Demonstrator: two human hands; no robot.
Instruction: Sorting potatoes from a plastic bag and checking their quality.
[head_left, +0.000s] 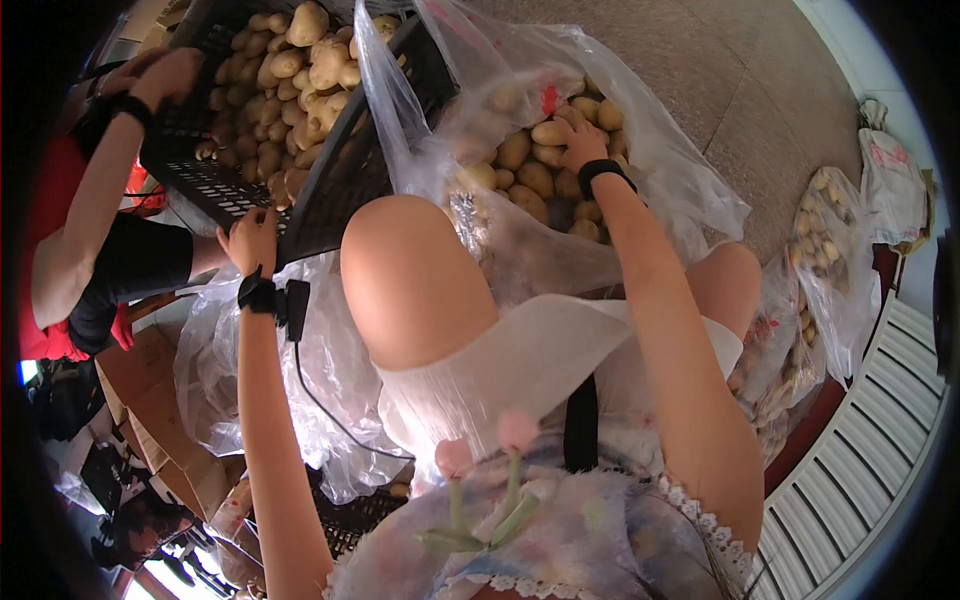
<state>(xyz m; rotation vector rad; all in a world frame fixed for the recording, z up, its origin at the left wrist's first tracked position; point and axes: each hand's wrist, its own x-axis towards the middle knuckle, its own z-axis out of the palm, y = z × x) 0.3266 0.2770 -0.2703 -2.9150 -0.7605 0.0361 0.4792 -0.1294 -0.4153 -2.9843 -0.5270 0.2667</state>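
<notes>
My left hand (253, 238) grips the near corner of a black plastic crate (315, 217), and its wrist bears a black strap with a small device. Heaped inside the crate are many potatoes (289, 112). To the right of it, a clear plastic bag (660, 135) lies wide at the mouth, with more potatoes (532, 180) in it. My right hand (583, 145) reaches into this bag with its fingers on a potato (550, 133); the fingertips are partly hidden.
Another person's hand (169, 75) is at the crate's left side. Crumpled clear plastic (330, 360) and a cardboard box (169, 412) lie at the left. Filled potato bags (821, 232) stand at the right, near a white slatted panel (862, 442). Tiled floor (720, 67) extends beyond the open bag.
</notes>
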